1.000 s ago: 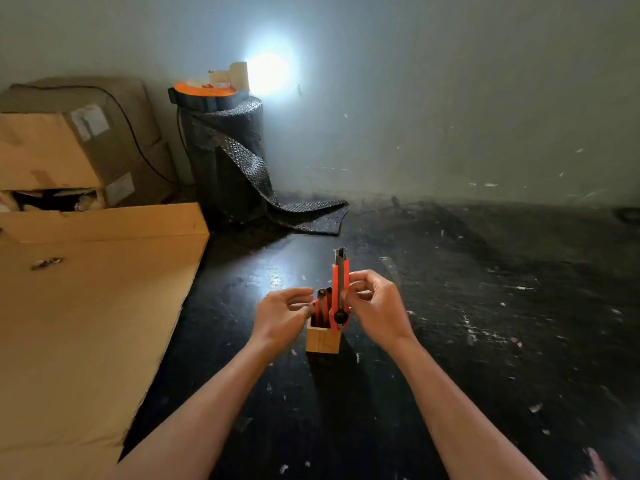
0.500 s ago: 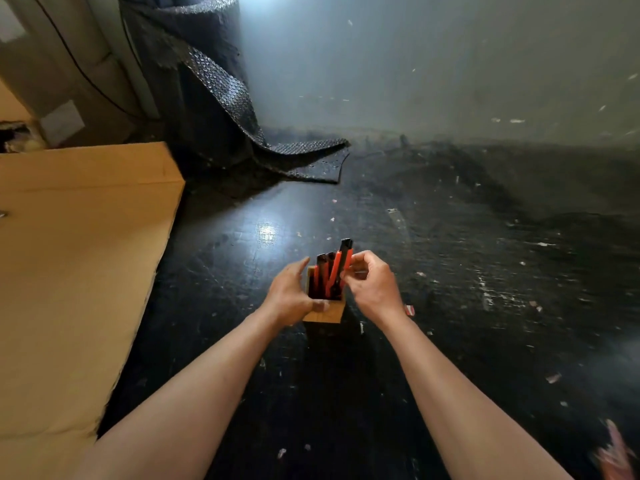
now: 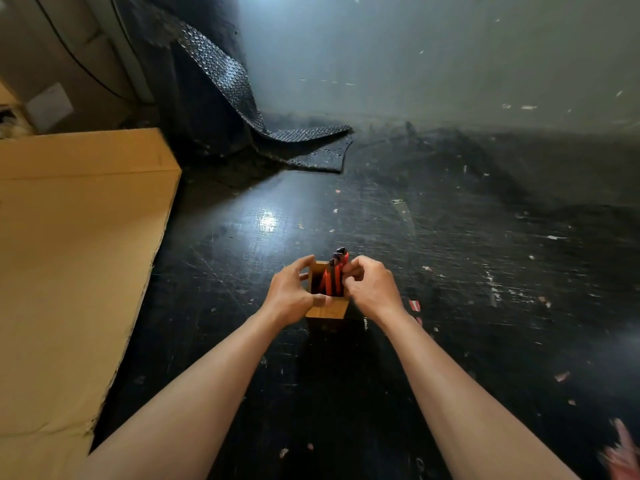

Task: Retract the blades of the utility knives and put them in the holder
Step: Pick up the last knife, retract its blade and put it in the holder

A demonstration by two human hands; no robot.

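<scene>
A small wooden holder stands on the black floor, low in the middle of the view. Several red-and-black utility knives stand inside it, their black tips poking above the rim. My left hand wraps the holder's left side, thumb on its front rim. My right hand is at the holder's right side, fingertips pinched on the rightmost knife near its top. No bare blade shows.
A large flat cardboard sheet covers the floor on the left. A roll of black bubble wrap stands at the back, its loose end trailing on the floor. Cardboard boxes sit far left. Small scraps litter the scuffed floor.
The knife held high above the holder has gone down into it among the others. The camera has tilted down and closer. My left hand has moved onto the holder's side.
</scene>
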